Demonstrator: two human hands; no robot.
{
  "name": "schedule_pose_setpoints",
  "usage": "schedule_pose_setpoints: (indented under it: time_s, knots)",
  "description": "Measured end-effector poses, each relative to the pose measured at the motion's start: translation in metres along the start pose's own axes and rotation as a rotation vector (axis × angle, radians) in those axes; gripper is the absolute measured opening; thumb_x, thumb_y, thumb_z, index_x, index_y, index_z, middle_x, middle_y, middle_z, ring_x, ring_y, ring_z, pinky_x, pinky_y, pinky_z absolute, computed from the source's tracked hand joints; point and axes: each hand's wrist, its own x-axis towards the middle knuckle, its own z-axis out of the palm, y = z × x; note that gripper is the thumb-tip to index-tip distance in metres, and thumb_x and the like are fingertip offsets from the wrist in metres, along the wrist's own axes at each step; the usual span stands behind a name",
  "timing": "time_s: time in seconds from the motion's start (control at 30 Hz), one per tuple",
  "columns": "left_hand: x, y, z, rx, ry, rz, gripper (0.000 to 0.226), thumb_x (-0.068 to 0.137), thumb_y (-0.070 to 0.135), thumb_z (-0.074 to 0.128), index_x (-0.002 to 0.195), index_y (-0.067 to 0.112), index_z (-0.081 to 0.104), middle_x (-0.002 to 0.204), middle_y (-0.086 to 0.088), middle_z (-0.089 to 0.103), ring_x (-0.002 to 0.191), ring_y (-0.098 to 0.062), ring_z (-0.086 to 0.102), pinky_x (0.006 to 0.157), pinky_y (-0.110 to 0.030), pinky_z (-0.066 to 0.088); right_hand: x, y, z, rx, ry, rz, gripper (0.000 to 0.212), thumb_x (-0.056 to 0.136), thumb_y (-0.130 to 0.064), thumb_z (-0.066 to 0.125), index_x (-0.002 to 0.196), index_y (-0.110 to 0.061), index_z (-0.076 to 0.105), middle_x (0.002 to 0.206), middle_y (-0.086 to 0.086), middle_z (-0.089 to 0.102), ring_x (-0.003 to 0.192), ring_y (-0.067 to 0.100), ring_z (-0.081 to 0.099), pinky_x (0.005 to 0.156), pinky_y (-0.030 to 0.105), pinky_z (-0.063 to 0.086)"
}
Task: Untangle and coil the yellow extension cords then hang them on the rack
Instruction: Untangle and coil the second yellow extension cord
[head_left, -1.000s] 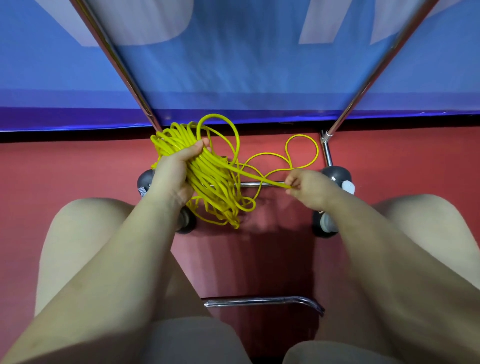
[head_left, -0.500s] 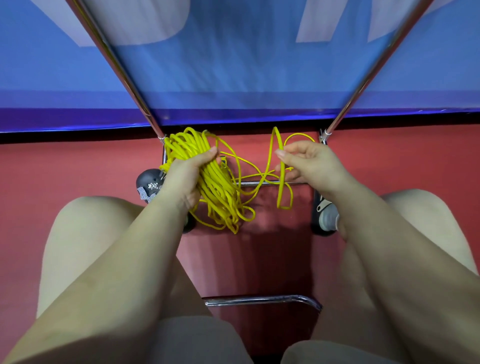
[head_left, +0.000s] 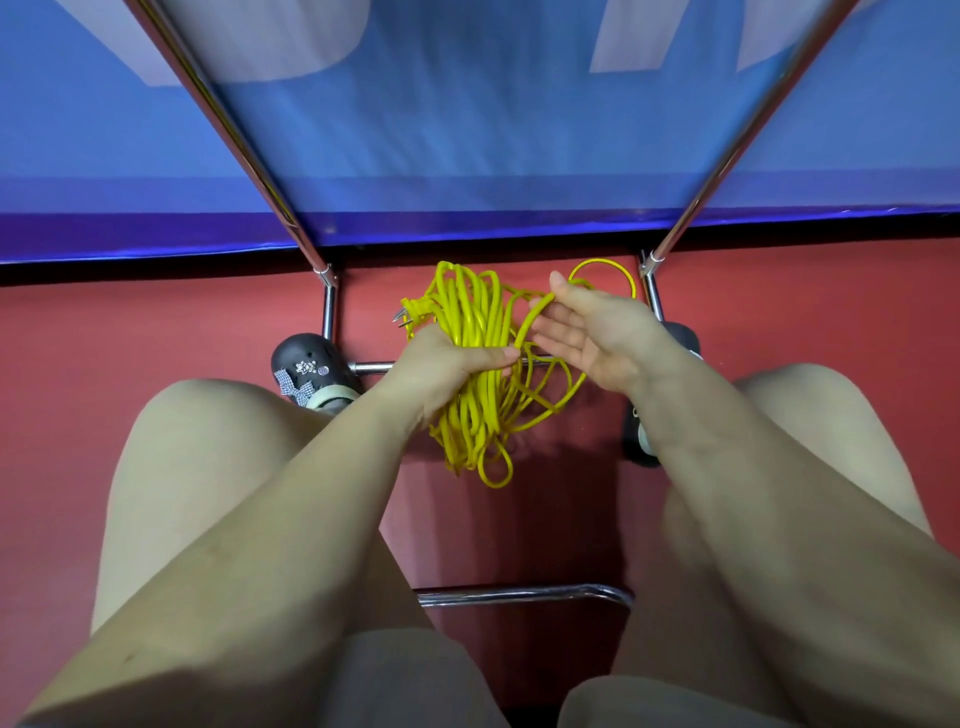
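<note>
On the left a black shoe (head_left: 311, 371) with a small bow stands on the red floor (head_left: 130, 364), beside the chrome frame of the rack (head_left: 328, 306). Next comes the left hand (head_left: 441, 371): its fingers are curled tight around the middle of the yellow cord bundle (head_left: 475, 332), held in the air between the knees, with the plug (head_left: 410, 316) sticking out at the upper left. The right hand (head_left: 589, 332) is almost flat, the fingers straight, and one strand lies across its fingertips (head_left: 556, 283); it grips nothing firmly.

I think the step now is laying a new loop onto the bundle. To do it well, each turn should be made the same size as the others, and the left hand should take it under the thumb before the right hand lets go. The loose loops hanging below may catch each other, so they should be kept apart.

Count: two hands, one bundle, one plug visible, two shoes, one rack.
</note>
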Motion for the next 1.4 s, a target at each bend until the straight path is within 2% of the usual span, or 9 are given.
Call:
schedule_pose_setpoints:
  time_s: [0.1, 0.27, 0.43, 0.53, 0.7, 0.9, 1.07, 1.23, 1.4]
  knots:
    - [0.000, 0.002, -0.001, -0.016, 0.061, 0.011, 0.010, 0.078, -0.002, 0.069, 0.081, 0.006, 0.065, 0.068, -0.005, 0.066, 0.060, -0.016, 0.062, 0.070, -0.032, 0.056, 0.000, 0.002, -0.001, -0.188, -0.089, -0.105, 0.018, 0.095, -0.030, 0.051, 0.099, -0.013, 0.053, 0.093, 0.004, 0.063, 0.078, 0.014, 0.066, 0.076, 0.029, 0.054]
    - [0.002, 0.010, -0.011, -0.226, 0.157, -0.025, 0.007, 0.081, -0.002, 0.066, 0.083, 0.004, 0.064, 0.065, -0.004, 0.066, 0.059, -0.016, 0.064, 0.068, -0.035, 0.057, 0.005, 0.028, -0.007, -0.972, -0.287, -0.203, 0.028, 0.094, -0.049, 0.040, 0.097, -0.030, 0.060, 0.104, -0.005, 0.063, 0.103, 0.010, 0.058, 0.099, 0.027, 0.043]
    - [0.006, 0.013, -0.029, -0.397, 0.253, -0.111, 0.004, 0.082, 0.006, 0.067, 0.085, 0.004, 0.068, 0.062, -0.002, 0.067, 0.061, -0.013, 0.064, 0.072, -0.037, 0.058, 0.016, 0.043, -0.030, -1.340, -0.269, -0.183, 0.024, 0.089, -0.031, 0.060, 0.108, -0.017, 0.056, 0.096, -0.001, 0.058, 0.092, 0.018, 0.058, 0.089, 0.034, 0.044]
    - [0.005, 0.016, -0.040, -0.476, 0.247, -0.123, 0.004, 0.082, 0.009, 0.066, 0.084, 0.006, 0.067, 0.060, -0.002, 0.064, 0.053, -0.012, 0.063, 0.058, -0.031, 0.058, 0.020, 0.046, -0.041, -1.447, -0.226, -0.209, 0.015, 0.090, -0.021, 0.059, 0.102, -0.012, 0.059, 0.090, 0.001, 0.060, 0.087, 0.019, 0.058, 0.081, 0.031, 0.044]
    - [0.002, 0.017, -0.046, -0.519, 0.338, -0.080, 0.013, 0.086, 0.006, 0.063, 0.074, 0.007, 0.066, 0.055, -0.001, 0.064, 0.047, -0.010, 0.062, 0.048, -0.025, 0.053, 0.019, 0.035, -0.050, -1.275, -0.117, -0.322, 0.015, 0.089, -0.011, 0.060, 0.103, -0.009, 0.060, 0.086, 0.003, 0.060, 0.079, 0.017, 0.056, 0.078, 0.032, 0.046]
    - [0.005, 0.017, -0.051, -0.452, 0.362, -0.047, 0.012, 0.088, 0.020, 0.065, 0.093, 0.010, 0.064, 0.067, 0.001, 0.069, 0.058, -0.011, 0.065, 0.053, -0.029, 0.056, 0.002, 0.013, -0.040, -0.808, -0.169, -0.404, 0.015, 0.090, -0.004, 0.057, 0.105, -0.007, 0.056, 0.073, 0.000, 0.066, 0.061, 0.012, 0.062, 0.063, 0.017, 0.049]
    - [0.004, 0.013, -0.045, -0.390, 0.326, -0.047, 0.007, 0.085, 0.017, 0.068, 0.087, 0.011, 0.064, 0.083, -0.006, 0.066, 0.061, -0.013, 0.066, 0.052, -0.030, 0.055, -0.008, 0.001, -0.023, -0.584, -0.141, -0.317, 0.019, 0.093, -0.014, 0.054, 0.111, -0.010, 0.057, 0.079, 0.001, 0.066, 0.047, 0.004, 0.060, 0.058, 0.019, 0.050]
    - [0.005, 0.010, -0.031, -0.303, 0.264, -0.052, 0.005, 0.084, 0.015, 0.068, 0.080, 0.013, 0.066, 0.072, -0.004, 0.067, 0.062, -0.013, 0.065, 0.053, -0.028, 0.055, -0.007, -0.001, -0.009, -0.388, -0.176, -0.143, 0.021, 0.093, -0.018, 0.053, 0.113, -0.012, 0.057, 0.078, 0.000, 0.065, 0.046, 0.006, 0.057, 0.058, 0.020, 0.052]
    - [0.003, 0.007, -0.009, -0.170, 0.126, -0.042, 0.004, 0.082, 0.009, 0.069, 0.085, 0.008, 0.066, 0.073, -0.004, 0.069, 0.065, -0.015, 0.066, 0.068, -0.035, 0.058, -0.002, -0.001, 0.002, -0.171, -0.166, -0.034, 0.007, 0.094, -0.017, 0.051, 0.093, -0.017, 0.059, 0.060, -0.008, 0.068, 0.045, 0.004, 0.058, 0.055, 0.018, 0.052]
